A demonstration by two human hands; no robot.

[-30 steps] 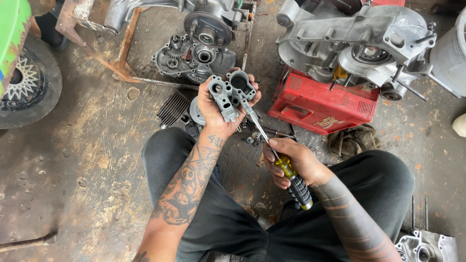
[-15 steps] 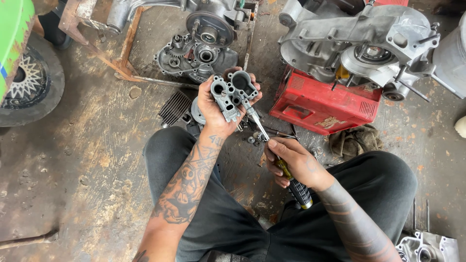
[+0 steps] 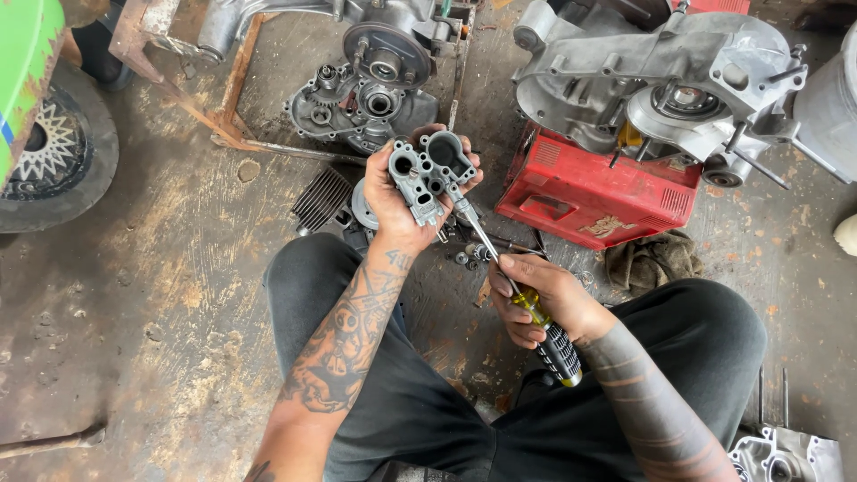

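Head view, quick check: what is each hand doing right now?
Left hand: closed around a small grey cast-metal engine part.
Right hand: closed on a yellow-and-black-handled screwdriver, tip at the part.

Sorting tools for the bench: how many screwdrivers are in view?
1: the yellow-and-black-handled screwdriver in the right hand, its tip against the grey metal casting held by the left hand. Others may be hidden.

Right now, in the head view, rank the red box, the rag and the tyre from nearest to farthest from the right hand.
1. Rag: on the floor just past the right hand, toward the right.
2. Red box: farther ahead, under the engine casing.
3. Tyre: far left edge.
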